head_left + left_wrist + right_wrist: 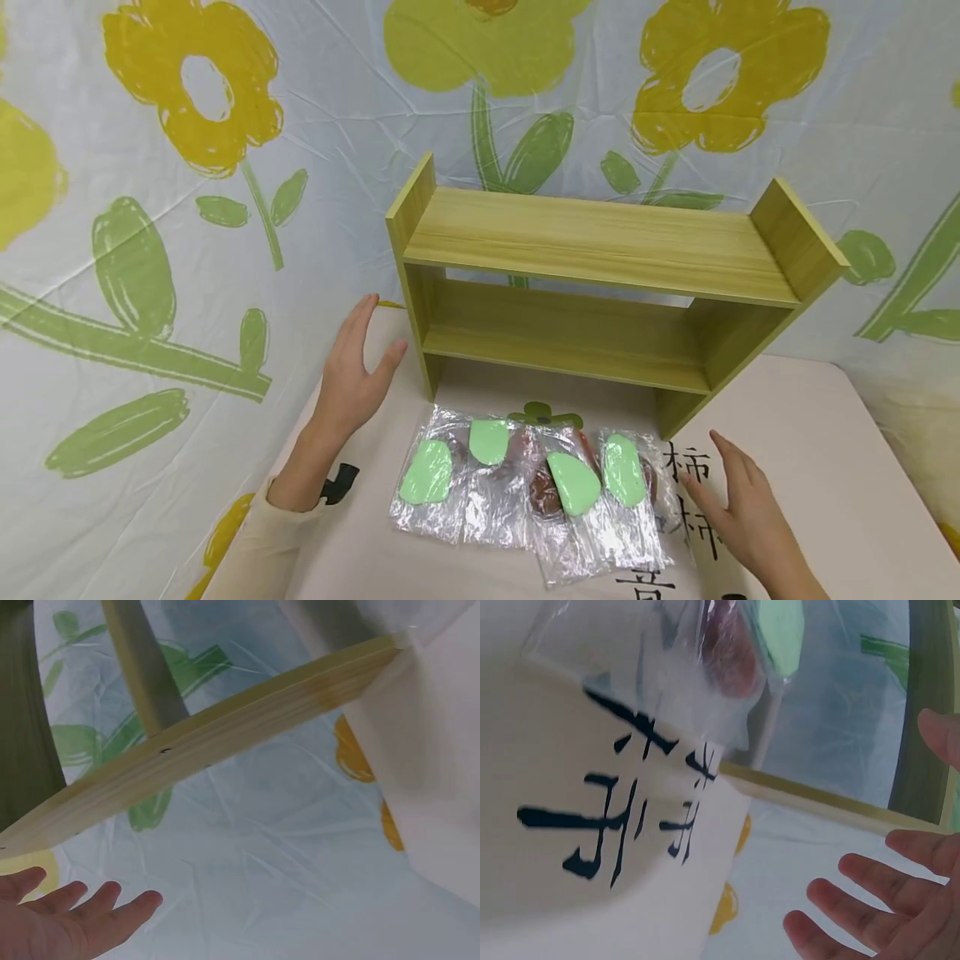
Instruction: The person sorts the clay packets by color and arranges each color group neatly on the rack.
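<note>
A two-tier wooden shelf [570,325] stands at the back of the table. My left hand [351,383] is raised beside the shelf's left side panel, fingers extended and holding nothing; in the left wrist view its fingers [112,907] are apart from the panel [225,727]. My right hand [742,508] hovers to the right of the bags with fingers spread, also holding nothing. In front of the shelf lie several clear plastic bags [498,508], with pale green pieces [425,472] and reddish-brown items [545,492] in or under them; their kind is unclear.
The table [810,450] has a pale cover printed with black characters [697,533]. A cloth with yellow flowers [480,50] hangs behind and at the left. A black mark or object [341,483] shows near the left wrist.
</note>
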Demonstrator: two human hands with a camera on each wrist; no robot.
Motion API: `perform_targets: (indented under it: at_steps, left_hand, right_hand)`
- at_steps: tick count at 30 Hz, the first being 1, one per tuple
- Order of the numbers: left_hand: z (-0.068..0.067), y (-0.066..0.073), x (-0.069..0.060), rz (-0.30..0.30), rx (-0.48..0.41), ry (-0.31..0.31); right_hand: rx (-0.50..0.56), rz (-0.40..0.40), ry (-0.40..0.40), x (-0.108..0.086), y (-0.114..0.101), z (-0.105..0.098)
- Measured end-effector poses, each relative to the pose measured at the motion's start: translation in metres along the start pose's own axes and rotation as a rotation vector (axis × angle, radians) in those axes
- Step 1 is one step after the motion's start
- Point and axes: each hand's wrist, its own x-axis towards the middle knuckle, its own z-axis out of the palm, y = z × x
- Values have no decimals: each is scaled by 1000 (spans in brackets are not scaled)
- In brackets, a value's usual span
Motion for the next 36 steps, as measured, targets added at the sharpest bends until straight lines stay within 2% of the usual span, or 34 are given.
perform_targets:
  at_steps: [8, 12, 16, 24, 29, 32, 36]
  left_hand:
    - [-7, 19, 26, 47, -119, 56]
    - [-12, 26, 41, 33, -136, 65]
    - [-14, 31, 56, 17, -142, 60]
    - [-13, 41, 84, 10, -244, 25]
    - [-7, 44, 94, -18, -301, 3]
    - [-3, 46, 100, -10, -352, -13]
    - [3, 46, 104, -3, -399, -33]
  right_hand:
    - [47, 9, -46, 0, -7, 6]
    - [74, 0, -53, -1, -9, 11]
    - [136, 31, -89, 1, -13, 14]
    - [279, 180, -212, -2, -15, 20]
    - [465, 288, -274, -2, -14, 26]
    - [553, 352, -309, -2, -13, 29]
    - [543, 415, -345, -3, -12, 31]
